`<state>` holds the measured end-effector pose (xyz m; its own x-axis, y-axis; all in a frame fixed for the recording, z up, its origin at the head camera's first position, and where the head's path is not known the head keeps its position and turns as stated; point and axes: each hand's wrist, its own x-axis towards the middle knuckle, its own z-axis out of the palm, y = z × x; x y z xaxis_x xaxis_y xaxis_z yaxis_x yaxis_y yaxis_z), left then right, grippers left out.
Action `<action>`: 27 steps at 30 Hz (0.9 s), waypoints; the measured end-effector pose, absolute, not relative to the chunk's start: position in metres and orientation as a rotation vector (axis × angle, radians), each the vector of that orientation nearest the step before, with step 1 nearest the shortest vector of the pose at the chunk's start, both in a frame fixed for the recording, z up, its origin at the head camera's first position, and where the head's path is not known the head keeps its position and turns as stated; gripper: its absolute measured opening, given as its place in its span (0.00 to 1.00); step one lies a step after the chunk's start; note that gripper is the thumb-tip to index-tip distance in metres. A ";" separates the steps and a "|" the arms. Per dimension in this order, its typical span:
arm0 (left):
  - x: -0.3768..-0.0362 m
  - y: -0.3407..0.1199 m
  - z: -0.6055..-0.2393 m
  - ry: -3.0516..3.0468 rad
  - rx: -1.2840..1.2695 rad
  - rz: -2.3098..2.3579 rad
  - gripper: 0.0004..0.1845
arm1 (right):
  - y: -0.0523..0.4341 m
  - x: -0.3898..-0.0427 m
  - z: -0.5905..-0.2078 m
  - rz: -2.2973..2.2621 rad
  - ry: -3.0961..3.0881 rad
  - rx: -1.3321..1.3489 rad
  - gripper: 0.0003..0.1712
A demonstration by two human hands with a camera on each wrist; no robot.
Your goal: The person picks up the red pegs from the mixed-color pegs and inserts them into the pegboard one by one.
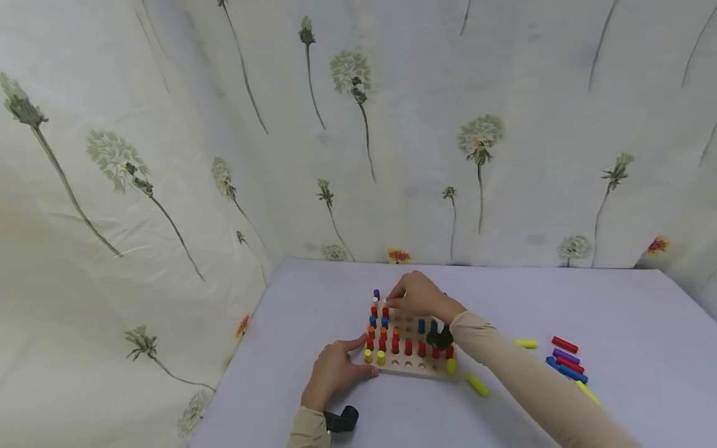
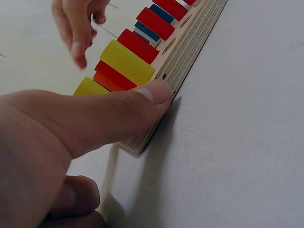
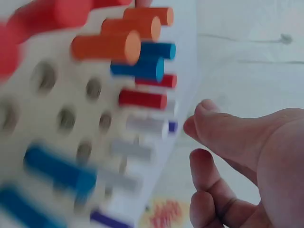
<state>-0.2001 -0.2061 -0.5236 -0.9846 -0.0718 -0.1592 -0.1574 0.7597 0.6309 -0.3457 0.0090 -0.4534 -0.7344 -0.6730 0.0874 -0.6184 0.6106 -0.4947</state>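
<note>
A wooden pegboard lies on the pale table, holding red, orange, blue, yellow, white and purple pegs, with several holes bare. My left hand braces its near left corner; the thumb presses straight against the board's edge. My right hand hovers over the far left of the board beside the white pegs. Its fingers are loosely curled and nothing shows between them. Two yellow pegs stand nearest my left thumb.
Loose pegs lie on the table to the right: a yellow one near the board, another yellow, and a cluster of red, purple, blue and yellow pegs. A flower-printed cloth hangs behind and to the left.
</note>
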 end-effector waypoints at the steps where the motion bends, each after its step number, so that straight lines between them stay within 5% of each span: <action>1: -0.200 -0.205 -0.524 2.833 -0.188 1.029 0.40 | 0.018 -0.346 -0.451 -0.761 2.743 -1.115 0.07; 17: -0.195 -0.201 -0.525 2.857 -0.220 0.996 0.40 | 0.205 -0.327 -0.437 -0.511 2.915 -0.920 0.08; 27: -0.196 -0.198 -0.524 2.860 -0.189 0.997 0.41 | 0.288 -0.300 -0.460 -0.487 2.965 -0.641 0.12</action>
<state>-0.1965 -0.1982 -0.5240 -0.9865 -0.0816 -0.1417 -0.1520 0.7770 0.6109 -0.2998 0.2879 -0.4604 -0.9107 -0.4132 -0.0012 -0.3911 0.8629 -0.3200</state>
